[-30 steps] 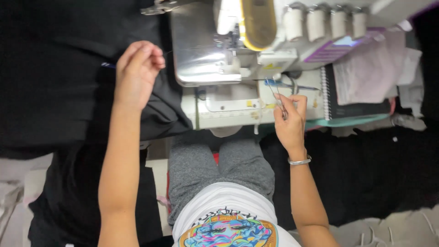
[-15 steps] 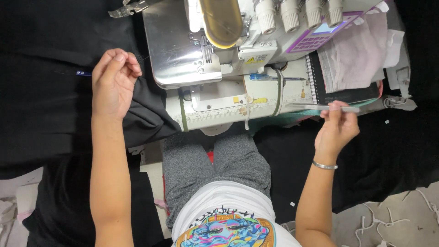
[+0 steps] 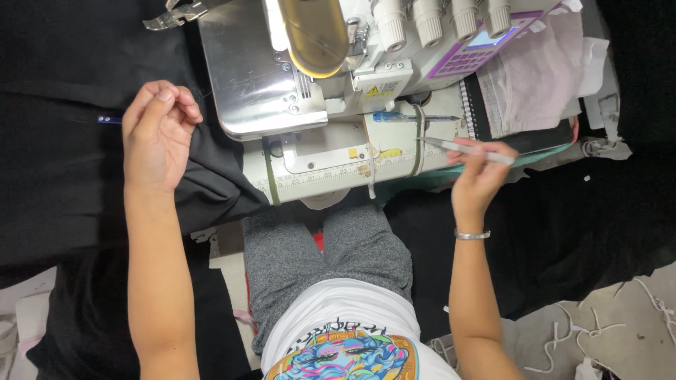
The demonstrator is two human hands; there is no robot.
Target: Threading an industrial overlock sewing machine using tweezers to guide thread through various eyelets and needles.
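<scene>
tweezers (image 3: 465, 148): smooth grey metal | fabric (image 3: 63, 141): matt black cloth | machine plate (image 3: 253, 77): brushed shiny metal

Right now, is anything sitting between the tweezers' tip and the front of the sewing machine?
Nothing visible. The right hand holds the tweezers, whose tip already lies over the sewing machine front, just below the blue pen.

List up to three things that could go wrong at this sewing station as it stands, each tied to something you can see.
1. The right hand holds pointed metal tweezers close to the machine front; a slip could jab fingers or scratch it.
2. The left hand bunches black fabric beside the metal plate; folds might snag there.
3. The blue pen lies loose on the machine and may roll off.
</scene>
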